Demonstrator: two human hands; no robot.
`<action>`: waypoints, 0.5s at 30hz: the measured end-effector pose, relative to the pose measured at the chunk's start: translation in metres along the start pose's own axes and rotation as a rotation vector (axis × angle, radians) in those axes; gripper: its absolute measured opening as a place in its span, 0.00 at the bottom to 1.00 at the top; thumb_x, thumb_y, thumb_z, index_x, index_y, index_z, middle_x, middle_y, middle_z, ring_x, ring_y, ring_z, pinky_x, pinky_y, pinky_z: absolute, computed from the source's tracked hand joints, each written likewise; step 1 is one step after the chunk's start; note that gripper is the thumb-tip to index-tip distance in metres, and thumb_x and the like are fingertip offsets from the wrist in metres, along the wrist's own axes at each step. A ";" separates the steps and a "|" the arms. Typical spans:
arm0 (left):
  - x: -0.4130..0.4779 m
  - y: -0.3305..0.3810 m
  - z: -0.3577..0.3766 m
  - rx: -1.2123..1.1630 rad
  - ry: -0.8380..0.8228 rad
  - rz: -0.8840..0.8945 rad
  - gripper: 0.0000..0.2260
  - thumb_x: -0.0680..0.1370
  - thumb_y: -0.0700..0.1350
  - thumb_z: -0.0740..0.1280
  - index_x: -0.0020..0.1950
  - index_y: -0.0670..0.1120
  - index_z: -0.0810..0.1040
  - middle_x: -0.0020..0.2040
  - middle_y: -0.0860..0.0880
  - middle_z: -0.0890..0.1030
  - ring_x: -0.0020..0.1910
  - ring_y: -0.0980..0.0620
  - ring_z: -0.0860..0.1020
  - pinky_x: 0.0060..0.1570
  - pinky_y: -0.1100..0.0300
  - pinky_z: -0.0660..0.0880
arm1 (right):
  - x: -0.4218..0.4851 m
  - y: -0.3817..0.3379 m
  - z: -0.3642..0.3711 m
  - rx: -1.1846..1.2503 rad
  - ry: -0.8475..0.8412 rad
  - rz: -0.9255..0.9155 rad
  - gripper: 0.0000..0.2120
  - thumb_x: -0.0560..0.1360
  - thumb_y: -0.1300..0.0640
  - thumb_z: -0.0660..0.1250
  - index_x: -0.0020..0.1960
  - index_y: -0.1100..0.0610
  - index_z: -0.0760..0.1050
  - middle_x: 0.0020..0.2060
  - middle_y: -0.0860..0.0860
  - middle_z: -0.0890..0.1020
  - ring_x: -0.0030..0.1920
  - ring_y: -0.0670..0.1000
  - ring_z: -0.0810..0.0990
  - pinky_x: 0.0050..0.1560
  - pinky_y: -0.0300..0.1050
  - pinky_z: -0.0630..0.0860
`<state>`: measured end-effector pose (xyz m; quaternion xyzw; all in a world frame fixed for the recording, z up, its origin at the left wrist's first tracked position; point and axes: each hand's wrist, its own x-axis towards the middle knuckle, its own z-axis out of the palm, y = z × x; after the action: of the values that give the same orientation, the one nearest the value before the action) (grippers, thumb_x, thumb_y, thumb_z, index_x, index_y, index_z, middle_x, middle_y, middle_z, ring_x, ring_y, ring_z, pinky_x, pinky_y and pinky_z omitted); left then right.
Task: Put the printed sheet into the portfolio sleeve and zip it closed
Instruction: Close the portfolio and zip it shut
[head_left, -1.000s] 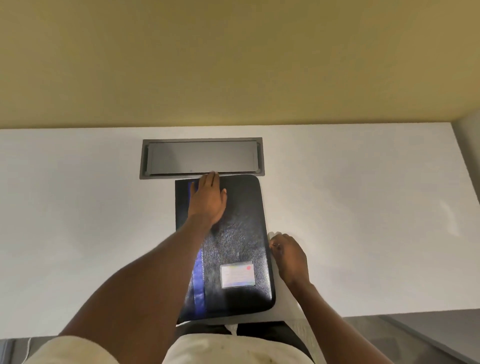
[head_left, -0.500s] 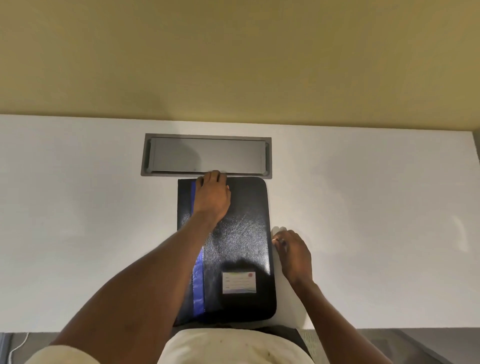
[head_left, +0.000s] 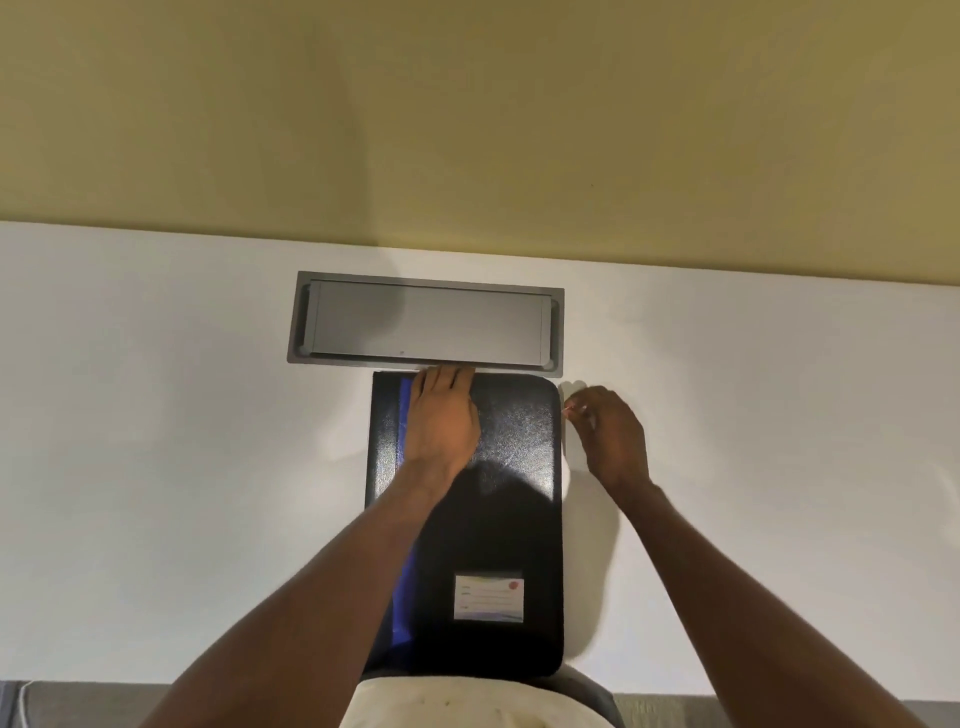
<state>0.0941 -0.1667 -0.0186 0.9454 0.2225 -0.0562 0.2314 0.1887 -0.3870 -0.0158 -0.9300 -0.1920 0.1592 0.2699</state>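
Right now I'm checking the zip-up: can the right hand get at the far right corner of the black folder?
Probably yes: the right hand hovers beside that corner of the folder, with nothing between them.

The portfolio sleeve (head_left: 511, 499) is laid flat and lengthwise on the white table (head_left: 156, 441), its far short edge just beside the grey hatch (head_left: 426, 319) set into the tabletop. It is seen as a black, grained, glossy case with rounded corners. A blue stripe (head_left: 401, 597) is run along its length on the left. A small white label (head_left: 489, 597) is carried at the end away from the hatch. The printed sheet cannot be seen.
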 end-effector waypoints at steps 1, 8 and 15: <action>0.000 0.001 0.000 -0.014 -0.002 0.006 0.22 0.78 0.37 0.64 0.72 0.43 0.75 0.68 0.44 0.78 0.69 0.43 0.73 0.77 0.47 0.62 | 0.010 0.000 -0.003 -0.007 -0.001 -0.020 0.03 0.78 0.58 0.71 0.49 0.51 0.79 0.44 0.49 0.82 0.45 0.54 0.80 0.44 0.50 0.76; -0.003 0.006 0.000 -0.119 0.031 -0.023 0.21 0.75 0.34 0.66 0.69 0.43 0.79 0.65 0.44 0.78 0.67 0.42 0.72 0.72 0.51 0.65 | 0.072 -0.008 -0.018 -0.225 -0.199 -0.277 0.05 0.77 0.59 0.73 0.50 0.51 0.83 0.48 0.49 0.84 0.49 0.55 0.81 0.48 0.49 0.76; -0.002 0.013 -0.010 -0.174 0.007 -0.044 0.19 0.79 0.35 0.65 0.69 0.41 0.78 0.67 0.44 0.78 0.69 0.44 0.72 0.70 0.52 0.69 | 0.119 -0.041 -0.021 -0.434 -0.375 -0.595 0.06 0.73 0.61 0.75 0.47 0.52 0.84 0.46 0.51 0.84 0.46 0.58 0.82 0.46 0.46 0.75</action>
<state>0.0983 -0.1732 -0.0041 0.9167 0.2482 -0.0382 0.3107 0.2903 -0.3108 0.0011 -0.8242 -0.5274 0.1966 0.0622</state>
